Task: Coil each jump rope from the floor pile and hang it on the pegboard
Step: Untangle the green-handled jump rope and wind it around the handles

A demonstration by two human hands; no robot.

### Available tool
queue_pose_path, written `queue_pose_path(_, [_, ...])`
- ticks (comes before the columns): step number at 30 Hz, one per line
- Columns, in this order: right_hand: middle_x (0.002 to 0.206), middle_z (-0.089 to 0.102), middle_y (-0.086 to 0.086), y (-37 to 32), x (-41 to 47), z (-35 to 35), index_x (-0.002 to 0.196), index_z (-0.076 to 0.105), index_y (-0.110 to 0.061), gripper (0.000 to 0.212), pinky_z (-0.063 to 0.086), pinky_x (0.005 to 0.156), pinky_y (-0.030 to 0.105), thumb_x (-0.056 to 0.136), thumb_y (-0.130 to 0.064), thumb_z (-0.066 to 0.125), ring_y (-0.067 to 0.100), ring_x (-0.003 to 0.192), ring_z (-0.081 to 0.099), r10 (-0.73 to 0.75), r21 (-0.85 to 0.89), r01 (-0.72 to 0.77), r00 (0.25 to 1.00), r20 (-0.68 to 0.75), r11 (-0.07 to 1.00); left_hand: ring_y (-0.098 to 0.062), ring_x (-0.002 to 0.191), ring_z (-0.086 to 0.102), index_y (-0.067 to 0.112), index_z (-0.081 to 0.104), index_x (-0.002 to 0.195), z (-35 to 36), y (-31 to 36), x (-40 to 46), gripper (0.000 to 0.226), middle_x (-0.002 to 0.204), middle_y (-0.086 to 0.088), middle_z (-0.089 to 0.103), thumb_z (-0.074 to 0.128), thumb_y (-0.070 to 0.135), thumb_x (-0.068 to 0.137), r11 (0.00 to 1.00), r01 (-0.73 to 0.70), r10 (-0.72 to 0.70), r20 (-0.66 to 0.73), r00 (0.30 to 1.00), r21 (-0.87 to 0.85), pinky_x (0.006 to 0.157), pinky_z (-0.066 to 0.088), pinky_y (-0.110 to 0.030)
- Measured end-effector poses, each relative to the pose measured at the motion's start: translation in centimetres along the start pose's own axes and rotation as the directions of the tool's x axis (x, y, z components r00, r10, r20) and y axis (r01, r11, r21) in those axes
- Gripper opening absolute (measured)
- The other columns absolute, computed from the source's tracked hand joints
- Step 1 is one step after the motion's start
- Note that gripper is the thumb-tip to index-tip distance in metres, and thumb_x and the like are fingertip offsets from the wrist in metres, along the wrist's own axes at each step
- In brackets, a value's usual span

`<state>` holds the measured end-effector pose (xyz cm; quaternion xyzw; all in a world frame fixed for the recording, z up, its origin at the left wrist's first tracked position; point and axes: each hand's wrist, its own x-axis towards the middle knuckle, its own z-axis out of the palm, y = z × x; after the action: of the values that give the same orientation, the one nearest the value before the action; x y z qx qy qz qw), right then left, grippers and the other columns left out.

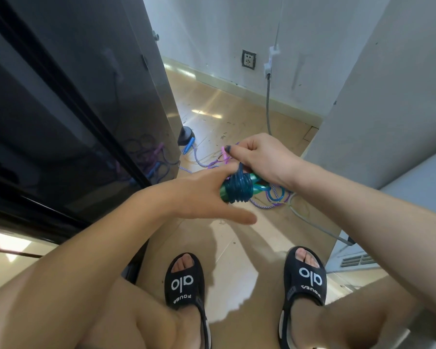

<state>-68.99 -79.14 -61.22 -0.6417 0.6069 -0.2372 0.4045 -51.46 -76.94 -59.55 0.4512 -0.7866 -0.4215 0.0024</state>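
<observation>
- Your left hand (199,195) cradles a teal rope bundle (237,191): the fingers pass behind it and are hidden, the thumb sticks out straight below, so you can't tell how tightly they wrap it.
- That bundle is several turns of teal cord wound tight around the green handles (252,178), and it sits in the air between your 2 hands, above the floor (227,114).
- Your right hand (258,153) is curled closed just above the bundle, pinching the free end of the teal cord, which runs straight down from the fist into the wraps.
- At the right hand's fingertips there's a pink bit (224,150) poking out to the left; what it belongs to is unclear.
- Beyond and below the grip, the floor pile (272,197) lies loose: a purple-and-white braided rope (199,161) snakes left toward a blue handle (188,145), and blue tube loops (275,196) sit just under your right wrist.
- Left of your left arm stands a dark glossy cabinet (73,109), mirroring the ropes.
- Past the pile, a grey cable (268,104) drops down the wall (212,34) beside a socket (248,59).
- Under the grip, your 2 feet in black sandals (184,280) are planted on the floor.
</observation>
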Motion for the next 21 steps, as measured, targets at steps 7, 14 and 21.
queue_pose_path(7, [0.064,0.040,0.008,-0.3,-0.1,-0.1,0.069,0.046,-0.016,0.042,0.033,0.055,0.032,0.098,-0.045,0.052,0.019,0.056,0.034,0.021,0.035,-0.021,1.000,0.006,0.999,-0.004,0.059,0.054,0.019,0.063,0.103,0.3,0.6,0.3,0.036,0.086,-0.007,0.065,0.050,0.052,0.099,0.995,-0.049,0.041,-0.091,0.995,-0.088,0.057,0.055,-0.030])
queue_pose_path(14, [0.049,0.034,0.000,0.8,0.0,-0.9,0.060,0.039,-0.018,0.041,0.025,0.055,0.033,0.098,-0.032,0.046,0.017,0.048,0.024,0.034,0.218,-0.060,0.992,0.120,0.974,-0.018,0.049,0.050,0.019,0.063,0.081,-0.9,0.6,0.6,0.037,0.062,-0.004,0.057,0.042,0.039,0.103,0.891,-0.204,0.094,-0.276,0.957,-0.405,0.050,0.043,-0.029])
queue_pose_path(21, [0.056,0.038,0.005,1.2,-0.9,0.8,0.067,0.043,-0.005,0.059,0.045,0.060,0.037,0.100,-0.053,0.033,0.041,0.059,0.051,-0.045,-0.036,0.044,0.999,-0.013,0.998,-0.018,0.046,0.041,0.007,0.062,0.105,-2.0,-0.8,1.9,0.048,0.068,-0.010,0.056,0.038,0.048,0.106,0.765,-0.047,-0.213,-0.320,0.923,-0.642,0.057,0.051,-0.034])
